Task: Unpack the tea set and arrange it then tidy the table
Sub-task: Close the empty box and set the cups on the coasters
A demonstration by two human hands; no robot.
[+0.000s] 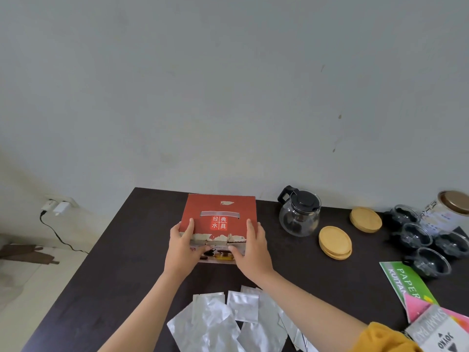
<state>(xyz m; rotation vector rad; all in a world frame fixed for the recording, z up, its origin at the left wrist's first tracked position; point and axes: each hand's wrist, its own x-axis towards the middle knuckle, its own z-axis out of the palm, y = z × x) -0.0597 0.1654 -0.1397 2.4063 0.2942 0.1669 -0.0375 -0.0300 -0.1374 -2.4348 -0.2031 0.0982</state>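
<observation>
A red tea-set box [218,212] with white Chinese characters stands on the dark table [121,250], its lid closed. My left hand [181,246] grips its near left side and my right hand [250,247] grips its near right side. Right of the box stand a glass teapot [299,214] with a black lid and handle, two stacks of round wooden coasters [335,241] [365,219], and several small glass cups [429,260] with black handles.
Several crumpled clear plastic bags [228,318] lie on the near table between my forearms. A green paper pad [406,283], pink sheets and a stamp pad packet [439,331] sit at the right edge. A tin [449,209] stands far right. A charger [59,208] is plugged into the wall.
</observation>
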